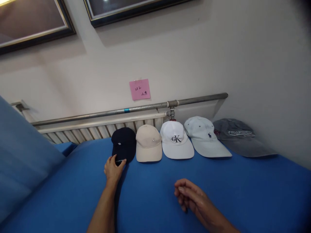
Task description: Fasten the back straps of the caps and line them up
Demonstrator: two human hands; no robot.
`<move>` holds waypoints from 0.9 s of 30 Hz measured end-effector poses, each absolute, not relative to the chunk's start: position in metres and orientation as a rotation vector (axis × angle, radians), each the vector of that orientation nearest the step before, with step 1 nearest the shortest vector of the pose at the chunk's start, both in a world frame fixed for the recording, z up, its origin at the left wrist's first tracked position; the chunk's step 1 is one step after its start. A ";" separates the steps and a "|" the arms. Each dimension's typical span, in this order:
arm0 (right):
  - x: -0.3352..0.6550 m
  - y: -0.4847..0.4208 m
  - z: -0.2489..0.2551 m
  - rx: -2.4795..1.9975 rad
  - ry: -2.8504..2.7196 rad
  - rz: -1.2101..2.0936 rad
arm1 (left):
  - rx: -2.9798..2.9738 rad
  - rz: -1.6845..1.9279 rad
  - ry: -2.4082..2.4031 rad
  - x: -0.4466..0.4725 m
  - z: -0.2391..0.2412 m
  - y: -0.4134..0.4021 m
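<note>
My left hand (113, 167) is at the front of a navy baseball cap (123, 142), its thumb and fingers closed over the two sides of the brim. The cap rests at the left end of a row, with small white lettering on its front and brim. To its right sits a beige cap (148, 142). Beyond that is a white cap (177, 139) with black "CK" letters. My right hand (190, 197) hovers in front of the white cap, fingers loosely curled and slightly apart, with nothing visible held. A small dark spot shows under its fingers; I cannot tell what it is.
A pale cap (205, 136) and a dark grey cap (243, 139) continue the row rightward. Everything lies on a blue-covered surface (150, 200). Behind are a radiator (91, 132), a metal pipe (104, 115) and a pink note (140, 89). A blue curtain (21, 161) hangs left.
</note>
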State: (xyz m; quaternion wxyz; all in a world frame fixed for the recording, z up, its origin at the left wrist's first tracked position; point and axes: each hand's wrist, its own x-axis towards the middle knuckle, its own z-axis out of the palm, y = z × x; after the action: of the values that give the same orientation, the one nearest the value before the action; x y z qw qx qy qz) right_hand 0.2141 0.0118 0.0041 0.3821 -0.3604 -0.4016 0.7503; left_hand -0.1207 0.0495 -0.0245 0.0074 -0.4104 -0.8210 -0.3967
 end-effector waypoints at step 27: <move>0.224 -0.040 -0.005 -0.923 -1.425 1.517 | -1.426 -1.661 -2.362 -0.018 -0.046 -0.073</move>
State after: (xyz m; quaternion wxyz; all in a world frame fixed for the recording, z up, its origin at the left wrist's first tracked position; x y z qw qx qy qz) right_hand 0.2242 -0.0401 -0.0048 0.4191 -0.3679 -0.5683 0.6050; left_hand -0.0181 -0.0733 -0.0460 -0.0394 -0.4425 -0.7329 -0.5153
